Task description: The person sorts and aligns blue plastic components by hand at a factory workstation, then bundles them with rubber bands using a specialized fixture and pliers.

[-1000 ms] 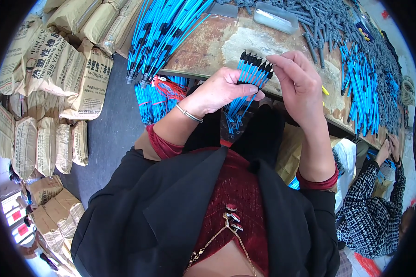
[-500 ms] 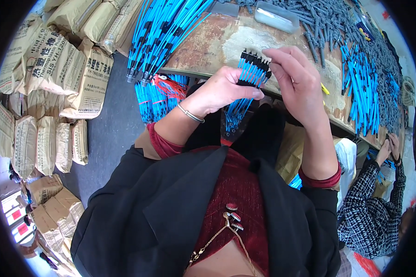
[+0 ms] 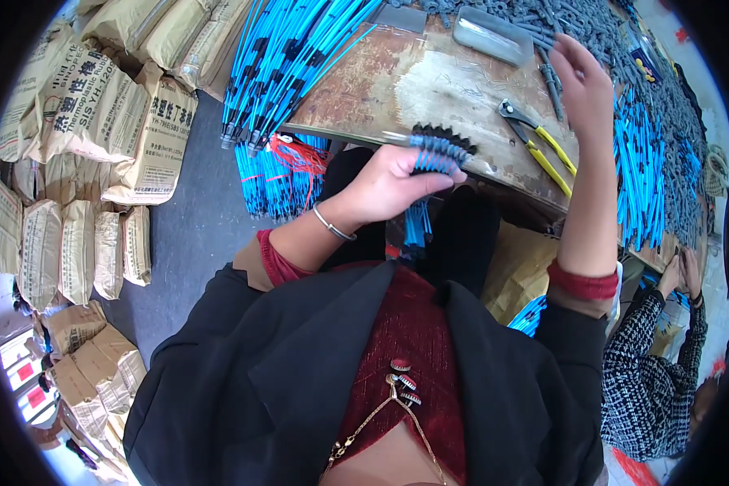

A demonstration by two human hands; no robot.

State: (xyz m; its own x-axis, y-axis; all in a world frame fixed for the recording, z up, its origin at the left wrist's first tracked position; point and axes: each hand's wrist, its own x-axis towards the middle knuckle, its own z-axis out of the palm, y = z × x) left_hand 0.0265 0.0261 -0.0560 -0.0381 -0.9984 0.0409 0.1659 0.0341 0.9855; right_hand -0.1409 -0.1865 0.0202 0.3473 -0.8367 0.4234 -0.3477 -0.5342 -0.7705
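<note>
Blue rod bundle (image 3: 440,147): gripped in closed left hand (image 3: 393,182) | right hand (image 3: 585,87): partly curled, held apart over bench (image 3: 348,93), grip cannot be told

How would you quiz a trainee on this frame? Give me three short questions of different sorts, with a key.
1. Multiple choice: which of the person's own hands grips the bundle of blue rods? A: right; B: left; C: both.

2. True or false: the yellow-handled pliers lie inside the clear tray.

3. Open: where is the right hand?

Key:
1. B: the left hand grips it.
2. False: they lie on the tabletop.
3. Out over the table, close to the heap of grey parts; whether it touches them cannot be told.
</note>
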